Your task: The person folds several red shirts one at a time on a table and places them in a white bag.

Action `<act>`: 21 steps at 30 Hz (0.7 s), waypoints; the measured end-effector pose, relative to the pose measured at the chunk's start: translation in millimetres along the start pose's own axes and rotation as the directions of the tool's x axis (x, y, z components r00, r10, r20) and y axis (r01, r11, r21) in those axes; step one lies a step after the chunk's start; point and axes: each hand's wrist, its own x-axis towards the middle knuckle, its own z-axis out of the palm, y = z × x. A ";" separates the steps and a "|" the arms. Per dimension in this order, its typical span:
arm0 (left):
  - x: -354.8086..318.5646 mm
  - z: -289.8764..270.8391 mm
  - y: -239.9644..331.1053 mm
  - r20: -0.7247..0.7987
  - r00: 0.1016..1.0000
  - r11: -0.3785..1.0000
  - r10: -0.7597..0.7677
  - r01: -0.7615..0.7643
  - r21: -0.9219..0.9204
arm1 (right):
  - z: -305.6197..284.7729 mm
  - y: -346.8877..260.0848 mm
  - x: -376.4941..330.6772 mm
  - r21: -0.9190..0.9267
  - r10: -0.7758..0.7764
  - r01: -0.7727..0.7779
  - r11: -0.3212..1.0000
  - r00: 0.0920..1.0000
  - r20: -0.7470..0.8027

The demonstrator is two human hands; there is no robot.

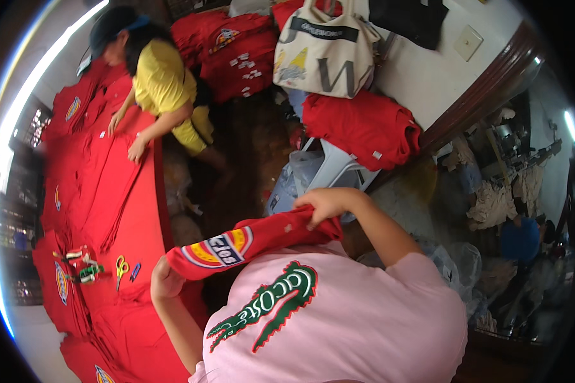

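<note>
- Soft red cotton garment with a round yellow-and-blue printed patch (236, 246) stretches in front of the pink-shirted chest.
- Left hand (165, 281) clenches its lower end; right hand (326, 204) pinches the upper, bunched end.
- Yellow-handled scissors (121, 265) lie on the red-covered table (140, 217).

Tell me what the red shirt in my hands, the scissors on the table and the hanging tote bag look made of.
The red shirt looks like soft matte knit cloth, likely cotton: it bunches and creases between the left hand and the right hand. The scissors show glossy yellow-green handles, probably plastic; the blades are too small to judge. The tote bag looks like stiff cream canvas, holding its shape.
</note>
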 end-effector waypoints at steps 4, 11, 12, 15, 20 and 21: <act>142.3 101.8 -26.8 0.601 0.768 0.505 0.219 -0.617 0.604 | -57.5 65.8 -105.3 0.024 0.033 -0.029 0.999 0.971 -0.238; 415.8 358.7 -77.7 0.223 0.973 0.815 -0.061 -0.080 0.574 | -211.3 166.2 -214.0 0.118 0.239 -0.215 0.969 0.722 -0.649; 427.1 400.1 -111.0 0.185 0.969 0.690 0.162 -0.245 0.681 | -221.4 228.9 -232.4 0.076 0.189 -0.224 0.972 0.539 -0.821; 442.2 397.5 -159.8 0.277 0.922 0.431 0.272 -0.374 0.821 | -208.6 227.3 -207.5 -0.062 0.060 -0.722 0.689 0.143 -0.988; 323.5 303.5 -249.1 0.549 0.772 0.339 -0.321 -0.447 0.828 | -130.7 260.1 -125.6 -0.301 -0.182 -0.484 0.821 0.277 -0.943; 299.6 280.9 -254.2 0.426 0.789 0.225 -0.442 -0.363 0.904 | -119.9 270.7 -104.7 -0.330 -0.192 -0.487 0.808 0.312 -0.930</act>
